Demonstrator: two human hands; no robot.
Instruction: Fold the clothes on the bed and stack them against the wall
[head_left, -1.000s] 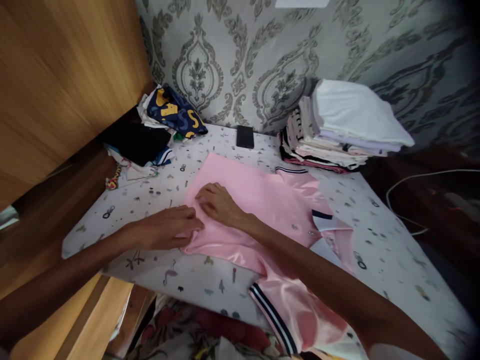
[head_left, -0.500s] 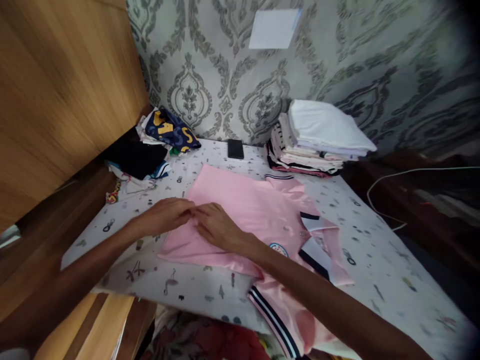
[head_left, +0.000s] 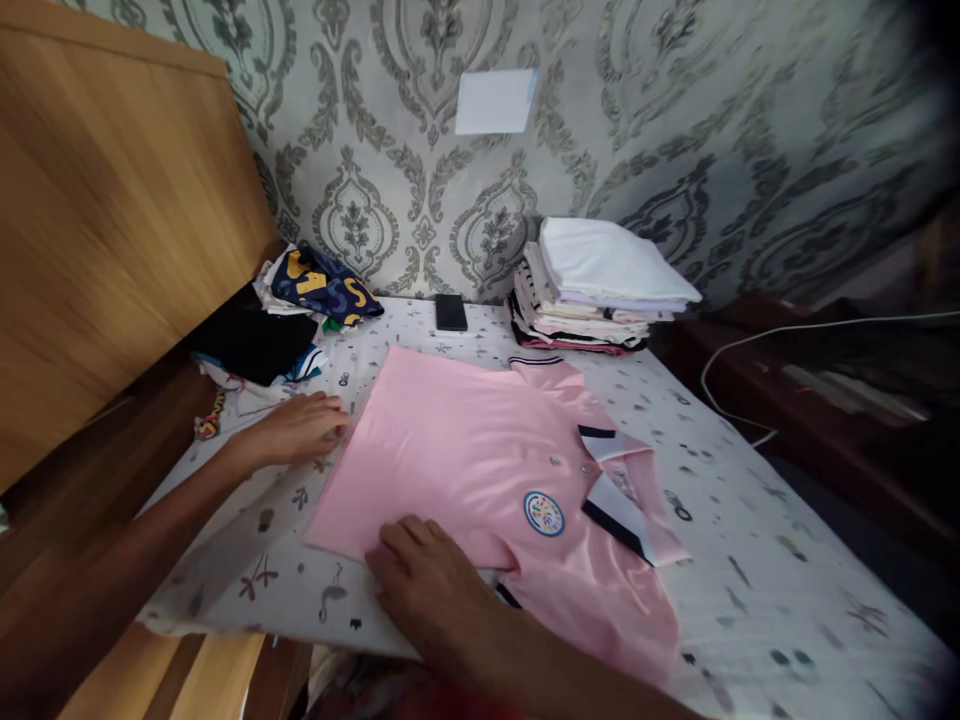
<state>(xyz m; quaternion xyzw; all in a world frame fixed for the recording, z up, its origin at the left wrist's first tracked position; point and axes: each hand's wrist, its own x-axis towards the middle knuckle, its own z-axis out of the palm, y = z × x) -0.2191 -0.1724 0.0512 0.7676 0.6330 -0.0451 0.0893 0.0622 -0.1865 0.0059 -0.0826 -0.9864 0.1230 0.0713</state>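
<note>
Hands have parted: left hand [head_left: 300, 428], loosely curled, empty, beside the pink shirt [head_left: 442, 430]'s hem [head_left: 351, 452]; right hand [head_left: 429, 588] touching its near edge, pinch unclear; long axis runs rightward to the collar [head_left: 621, 508] across the tabletop [head_left: 300, 590]

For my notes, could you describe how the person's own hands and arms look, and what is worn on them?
The left hand and right hand are bare: no gloves or rings show. The left forearm and right forearm are slim and uncovered; no sleeve, watch or bracelet is visible on either.

Pink polo shirt [head_left: 450, 430] lies flat, collar rightward.
</note>
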